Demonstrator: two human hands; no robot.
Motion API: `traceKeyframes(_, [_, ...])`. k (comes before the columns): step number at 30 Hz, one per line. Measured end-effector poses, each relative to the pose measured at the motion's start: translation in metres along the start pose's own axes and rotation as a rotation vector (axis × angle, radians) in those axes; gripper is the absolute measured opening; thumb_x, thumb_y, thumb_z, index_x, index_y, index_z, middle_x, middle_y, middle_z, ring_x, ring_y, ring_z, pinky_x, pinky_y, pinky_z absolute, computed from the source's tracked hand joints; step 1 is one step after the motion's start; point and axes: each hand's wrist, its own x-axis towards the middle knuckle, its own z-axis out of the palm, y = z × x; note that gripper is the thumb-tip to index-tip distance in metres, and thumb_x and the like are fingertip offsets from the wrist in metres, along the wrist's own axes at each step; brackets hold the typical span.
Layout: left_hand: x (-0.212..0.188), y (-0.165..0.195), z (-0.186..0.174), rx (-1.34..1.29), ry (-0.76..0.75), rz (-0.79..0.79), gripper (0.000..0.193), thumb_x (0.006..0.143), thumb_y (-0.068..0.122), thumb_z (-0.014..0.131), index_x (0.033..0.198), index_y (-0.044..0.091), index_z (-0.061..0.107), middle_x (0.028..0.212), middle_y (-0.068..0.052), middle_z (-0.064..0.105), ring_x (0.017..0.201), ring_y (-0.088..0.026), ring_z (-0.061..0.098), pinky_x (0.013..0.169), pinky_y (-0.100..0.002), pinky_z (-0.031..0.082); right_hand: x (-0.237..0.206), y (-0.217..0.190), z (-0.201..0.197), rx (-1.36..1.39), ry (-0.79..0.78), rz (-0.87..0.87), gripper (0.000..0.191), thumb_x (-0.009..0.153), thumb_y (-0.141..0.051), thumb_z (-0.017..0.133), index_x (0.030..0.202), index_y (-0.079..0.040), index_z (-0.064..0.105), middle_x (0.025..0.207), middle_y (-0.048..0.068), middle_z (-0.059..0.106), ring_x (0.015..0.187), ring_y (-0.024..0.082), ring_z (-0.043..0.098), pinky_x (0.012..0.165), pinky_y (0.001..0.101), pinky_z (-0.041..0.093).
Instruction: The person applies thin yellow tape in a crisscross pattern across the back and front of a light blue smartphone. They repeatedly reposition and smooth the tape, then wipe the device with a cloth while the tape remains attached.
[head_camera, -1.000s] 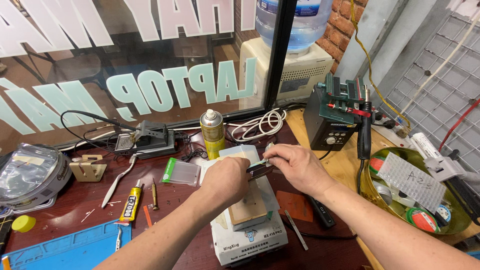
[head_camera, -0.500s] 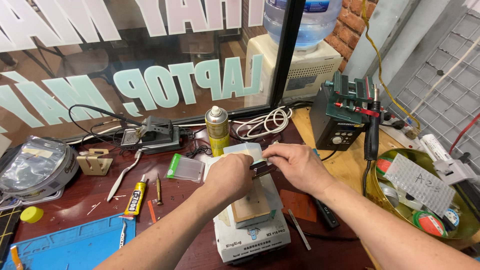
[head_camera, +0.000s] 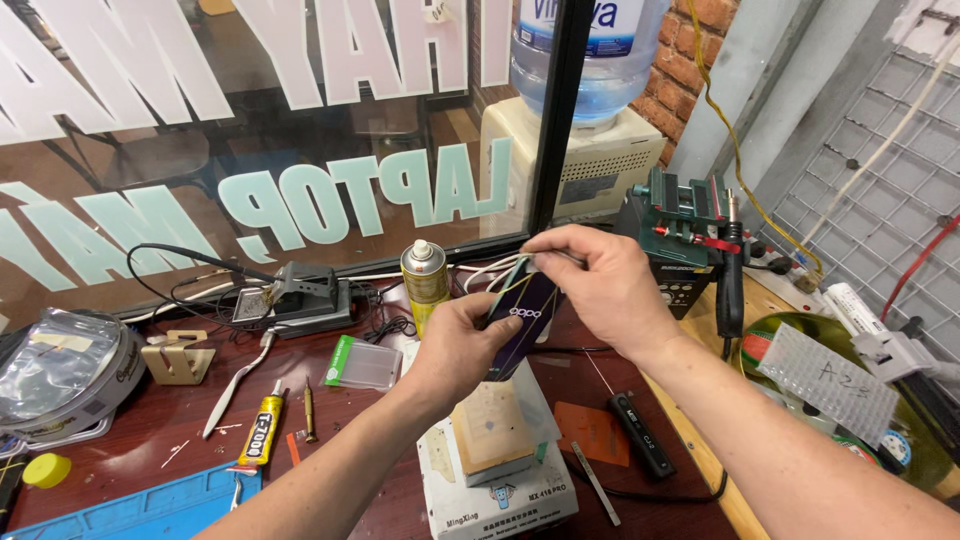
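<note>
Both hands hold a dark purple phone back cover (head_camera: 525, 312) raised above the workbench. My left hand (head_camera: 462, 345) grips its lower edge from below. My right hand (head_camera: 600, 285) pinches its top edge with thumb and fingers. Under them lies a white box (head_camera: 497, 490) with a small wooden block (head_camera: 492, 428) on top. A yellow-green spray can (head_camera: 425, 280) stands just behind the left hand.
A glue tube (head_camera: 262, 429), white tool (head_camera: 232, 385), small plastic bag (head_camera: 362, 363) and blue mat (head_camera: 130, 510) lie at the left. A black charger with cables (head_camera: 300, 292) sits by the window. A green clamp station (head_camera: 690, 225), soldering handle (head_camera: 730, 290) and black tool (head_camera: 640, 433) are at the right.
Both hands have lifted the cover up off the box and turned it upright; before, they were pressed low on the box top. The view has tilted upward slightly.
</note>
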Motion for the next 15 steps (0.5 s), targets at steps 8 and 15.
traceKeyframes(8, [0.001,0.006,-0.012,0.179,0.082,0.214,0.035,0.087,0.015,0.071,0.121,0.007,0.070,0.091,-0.005,0.078,0.078,-0.008,0.069,0.069,-0.030,0.058,-0.009,-0.040,0.031,-0.405,-0.098,-0.207,0.016,0.086,-0.010,0.073,0.100,-0.012,0.081,0.092,0.006,0.078,0.081,0.013,0.074,0.072,0.0245,0.058])
traceKeyframes(15, [-0.011,0.036,-0.022,0.363,0.002,-0.020,0.028,0.089,0.029,0.076,0.105,0.005,0.077,0.073,-0.005,0.075,0.062,-0.010,0.068,0.059,-0.030,0.056,0.017,-0.023,-0.009,-0.115,0.108,0.129,0.020,0.093,-0.009,0.071,0.112,-0.002,0.074,0.094,0.007,0.078,0.082,0.012,0.071,0.071,0.0267,0.055])
